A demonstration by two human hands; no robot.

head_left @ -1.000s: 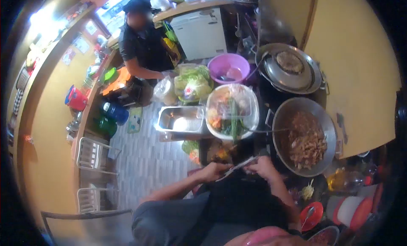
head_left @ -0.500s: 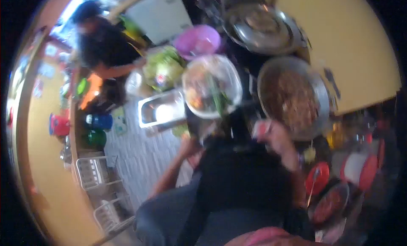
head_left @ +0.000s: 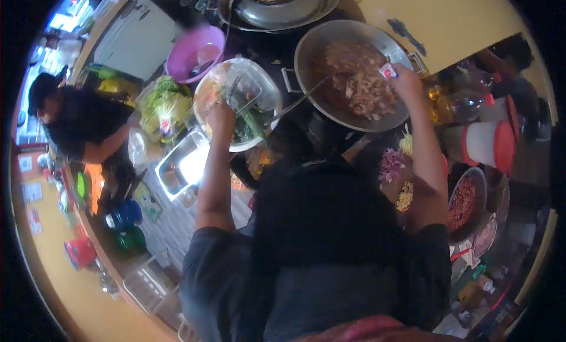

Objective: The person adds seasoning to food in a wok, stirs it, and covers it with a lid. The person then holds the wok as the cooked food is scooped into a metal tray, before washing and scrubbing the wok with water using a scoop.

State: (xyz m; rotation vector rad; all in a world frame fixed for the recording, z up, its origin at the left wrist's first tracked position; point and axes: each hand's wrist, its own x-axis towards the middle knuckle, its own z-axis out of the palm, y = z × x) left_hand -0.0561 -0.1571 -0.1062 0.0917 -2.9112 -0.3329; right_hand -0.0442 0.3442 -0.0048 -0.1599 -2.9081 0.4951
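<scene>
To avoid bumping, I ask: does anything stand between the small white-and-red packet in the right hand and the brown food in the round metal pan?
Nothing visible stands between the packet and the food. A long metal utensil in the pan lies to the packet's left.

Kitchen, with pan [head_left: 383,44] and greens [head_left: 166,108]

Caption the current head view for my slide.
Right hand with a small white packet over the rim of a wok of meat chunks; left hand at a white tub of vegetables.
</scene>
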